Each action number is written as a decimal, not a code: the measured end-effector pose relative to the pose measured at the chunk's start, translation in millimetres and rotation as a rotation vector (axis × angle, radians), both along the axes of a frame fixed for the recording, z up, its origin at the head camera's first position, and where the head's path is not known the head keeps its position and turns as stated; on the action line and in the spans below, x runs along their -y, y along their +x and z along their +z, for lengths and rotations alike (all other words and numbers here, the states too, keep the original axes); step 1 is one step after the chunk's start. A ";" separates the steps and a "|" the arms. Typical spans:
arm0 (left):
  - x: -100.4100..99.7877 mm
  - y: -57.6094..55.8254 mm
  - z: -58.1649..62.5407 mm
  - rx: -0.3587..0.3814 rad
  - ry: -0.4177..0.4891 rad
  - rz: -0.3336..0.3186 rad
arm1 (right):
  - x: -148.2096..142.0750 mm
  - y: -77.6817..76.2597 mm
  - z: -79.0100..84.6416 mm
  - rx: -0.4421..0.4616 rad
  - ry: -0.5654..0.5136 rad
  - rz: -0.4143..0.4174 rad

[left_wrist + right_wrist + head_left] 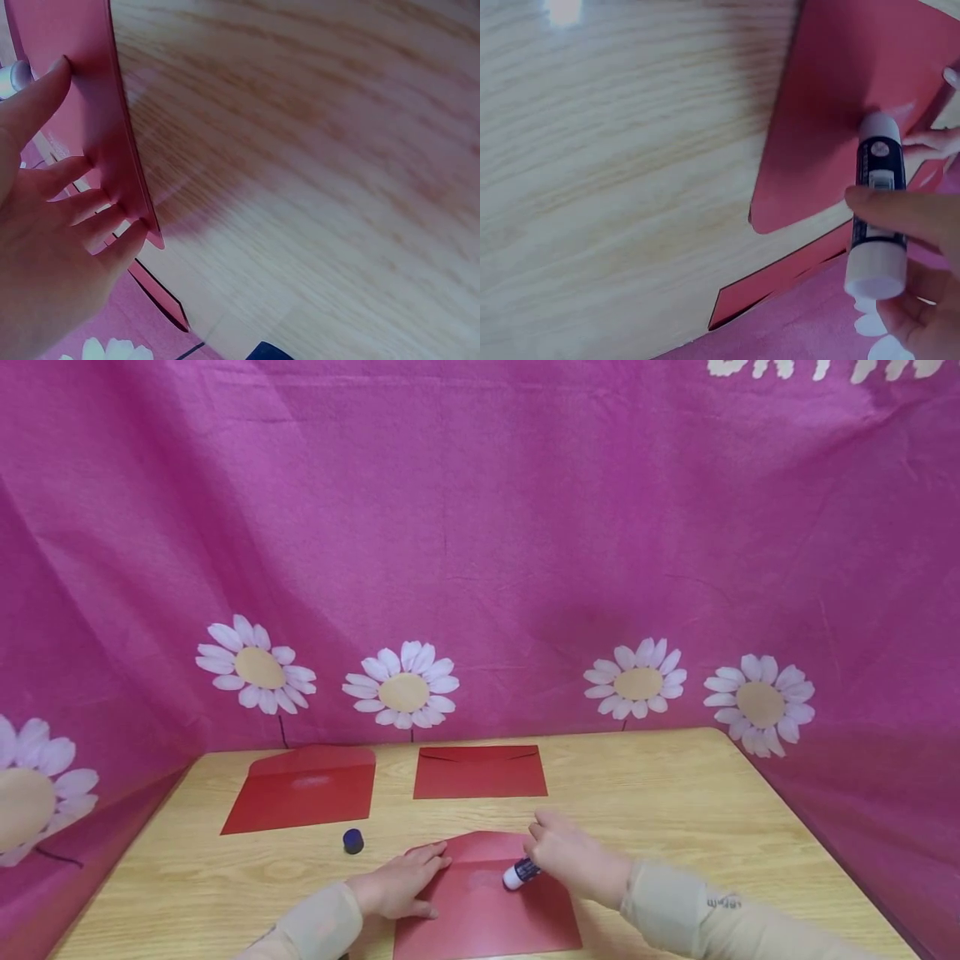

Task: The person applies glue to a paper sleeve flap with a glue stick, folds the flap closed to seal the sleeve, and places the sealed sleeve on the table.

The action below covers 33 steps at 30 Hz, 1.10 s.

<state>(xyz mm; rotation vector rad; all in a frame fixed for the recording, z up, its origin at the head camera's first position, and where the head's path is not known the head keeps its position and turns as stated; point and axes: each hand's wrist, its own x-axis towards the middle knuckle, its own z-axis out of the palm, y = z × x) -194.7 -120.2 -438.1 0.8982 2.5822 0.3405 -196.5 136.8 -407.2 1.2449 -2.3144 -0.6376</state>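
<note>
A red envelope point(487, 918) lies near the table's front edge, its flap opened away from me. My left hand point(401, 881) rests on its left side, fingers spread and fairly straight, as the left wrist view also shows. In my right hand point(573, 856) is a glue stick point(881, 187) with a dark label and white ends, pinched between thumb and fingers. The glue stick's tip is at the envelope's surface, right of a pale smear point(482, 880). A dark blue cap point(353, 841) stands on the table beyond my left hand.
Farther back on the left lies another red envelope point(300, 797) with its flap up and a whitish smear on it. A red envelope with its flap folded down point(480, 777) lies at the back middle. Behind the wooden table point(652, 793) hangs a magenta cloth point(510, 527) with daisies.
</note>
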 end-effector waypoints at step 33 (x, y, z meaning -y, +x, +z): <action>-2.0 0.8 0.9 0.003 -0.012 0.001 | -47.0 -20.3 -27.9 0.744 -1.217 -0.476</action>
